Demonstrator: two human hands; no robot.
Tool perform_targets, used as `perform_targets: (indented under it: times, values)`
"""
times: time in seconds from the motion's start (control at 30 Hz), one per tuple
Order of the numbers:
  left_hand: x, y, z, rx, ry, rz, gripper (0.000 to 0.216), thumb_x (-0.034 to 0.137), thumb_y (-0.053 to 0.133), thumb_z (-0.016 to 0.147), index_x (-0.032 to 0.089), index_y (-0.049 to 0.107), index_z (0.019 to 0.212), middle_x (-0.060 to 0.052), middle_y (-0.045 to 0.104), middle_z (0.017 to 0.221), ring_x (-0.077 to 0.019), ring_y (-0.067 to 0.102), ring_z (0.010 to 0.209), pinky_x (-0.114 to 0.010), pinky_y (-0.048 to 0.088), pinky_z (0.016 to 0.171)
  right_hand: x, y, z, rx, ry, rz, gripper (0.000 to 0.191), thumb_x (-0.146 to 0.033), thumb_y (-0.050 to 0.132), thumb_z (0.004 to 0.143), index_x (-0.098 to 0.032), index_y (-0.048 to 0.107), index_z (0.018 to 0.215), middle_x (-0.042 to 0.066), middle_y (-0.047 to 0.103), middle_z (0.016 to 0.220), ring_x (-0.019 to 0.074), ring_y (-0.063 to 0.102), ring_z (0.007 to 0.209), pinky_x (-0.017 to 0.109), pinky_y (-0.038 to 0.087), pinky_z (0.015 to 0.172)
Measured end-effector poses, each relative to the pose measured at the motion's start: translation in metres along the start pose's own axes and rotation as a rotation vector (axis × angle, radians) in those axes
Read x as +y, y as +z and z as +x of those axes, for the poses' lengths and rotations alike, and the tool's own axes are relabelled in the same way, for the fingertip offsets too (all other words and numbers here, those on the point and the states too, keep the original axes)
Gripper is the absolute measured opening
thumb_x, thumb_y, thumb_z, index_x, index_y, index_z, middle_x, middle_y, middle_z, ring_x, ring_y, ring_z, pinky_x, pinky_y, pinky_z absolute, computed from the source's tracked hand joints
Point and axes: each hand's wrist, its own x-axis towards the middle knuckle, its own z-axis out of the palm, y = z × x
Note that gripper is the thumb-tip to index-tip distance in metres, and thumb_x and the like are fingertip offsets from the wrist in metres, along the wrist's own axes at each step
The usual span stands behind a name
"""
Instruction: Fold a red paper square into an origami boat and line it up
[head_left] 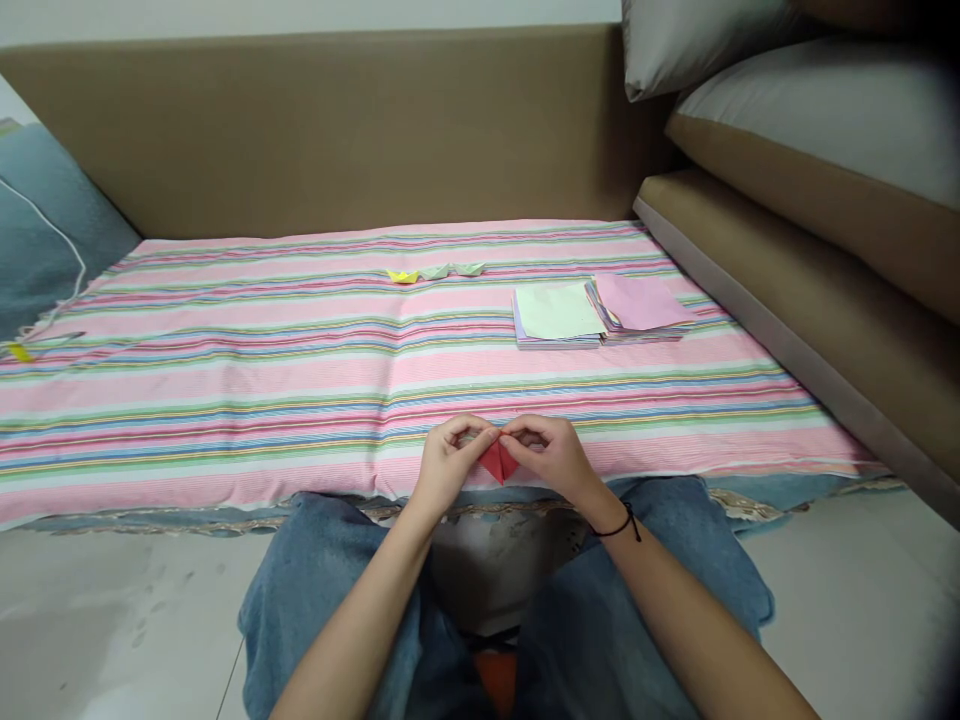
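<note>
My left hand (448, 462) and my right hand (550, 455) meet over the near edge of a pink striped cloth (225, 400). Both pinch a small folded red paper (498, 464) between fingertips and thumbs; its point hangs down between the hands. A thin black band circles my right wrist. Farther back on the cloth lie three small folded paper boats in a row: one yellow (403, 276), two pale green (453, 270). To the right sit two stacks of coloured square paper, one topped pale green (557, 314), one topped pink (643, 305).
The cloth covers a low brown sofa seat (337, 130). Brown and grey cushions (810, 180) rise at the right. A blue-grey pillow with a white cable (45, 230) lies at the left. My jeans-clad knees (330, 580) rest on the pale floor below.
</note>
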Motion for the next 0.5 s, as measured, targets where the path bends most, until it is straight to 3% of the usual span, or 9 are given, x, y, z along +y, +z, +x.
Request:
perform_targets:
  times: [0.13, 0.27, 0.4, 0.5]
  values:
    - [-0.003, 0.001, 0.001, 0.078, -0.036, -0.019, 0.014, 0.030, 0.067, 0.071, 0.016, 0.065, 0.070, -0.002, 0.064, 0.069, -0.0126, 0.057, 0.065, -0.023, 0.043, 0.062, 0.004, 0.005, 0.000, -0.062, 0.084, 0.115, 0.016, -0.026, 0.067, 0.069, -0.020, 0.060, 0.081, 0.001, 0.065, 0.073, 0.0157, 0.062, 0.066, 0.024, 0.050, 0.058]
    - [-0.004, 0.001, 0.003, 0.125, -0.053, -0.091, 0.017, 0.032, 0.066, 0.072, 0.016, 0.061, 0.070, 0.002, 0.057, 0.061, -0.0086, 0.051, 0.056, -0.020, 0.041, 0.056, 0.006, 0.005, 0.002, 0.004, 0.171, 0.203, 0.022, -0.028, 0.070, 0.065, -0.019, 0.057, 0.081, 0.000, 0.065, 0.071, 0.0148, 0.062, 0.061, 0.026, 0.051, 0.058]
    - [-0.002, -0.002, 0.005, 0.077, -0.104, -0.160, 0.020, 0.033, 0.066, 0.071, 0.015, 0.057, 0.070, 0.003, 0.056, 0.057, -0.0080, 0.052, 0.051, -0.020, 0.042, 0.053, 0.003, -0.001, 0.006, 0.125, 0.200, 0.238, 0.028, -0.031, 0.072, 0.063, -0.018, 0.058, 0.082, 0.003, 0.068, 0.069, 0.0155, 0.062, 0.060, 0.027, 0.050, 0.059]
    - [0.001, -0.006, 0.005, -0.042, -0.174, -0.160, 0.023, 0.034, 0.067, 0.070, 0.014, 0.056, 0.071, 0.001, 0.061, 0.057, -0.0099, 0.056, 0.052, -0.022, 0.046, 0.056, 0.002, -0.005, 0.007, 0.224, 0.187, 0.228, 0.032, -0.032, 0.073, 0.062, -0.018, 0.057, 0.086, 0.002, 0.068, 0.068, 0.0156, 0.062, 0.060, 0.026, 0.049, 0.056]
